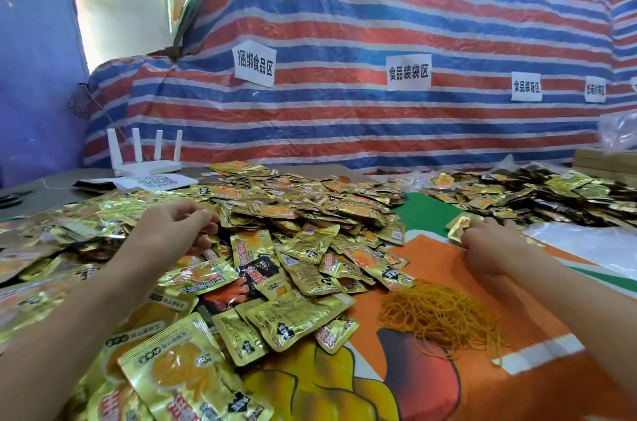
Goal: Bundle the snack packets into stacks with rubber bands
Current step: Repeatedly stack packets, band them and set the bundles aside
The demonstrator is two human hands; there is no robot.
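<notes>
Judging by how things lie, the work is far from finished: a large heap of loose snack packets (303,213) covers the left and middle of the table, none of them visibly banded, spilling from the far side down to the near edge. The left hand (172,227) rests on top of this heap with its fingers curled in toward the packets; whether it actually pinches one I cannot tell. The right hand (489,244), out to the right on the printed cloth (431,386), grips a small stack (458,225) of a few gold packets between thumb and fingers, apart from the main heap. No band shows around that stack. The rubber bands (437,317) lie in a tangled orange mound on the cloth, near the right forearm and just beside the heap's near-right edge. A second pile (551,193) sits at the far right; it may be finished bundles, but it is too small to say. Most of the gathering and banding appears to remain.
</notes>
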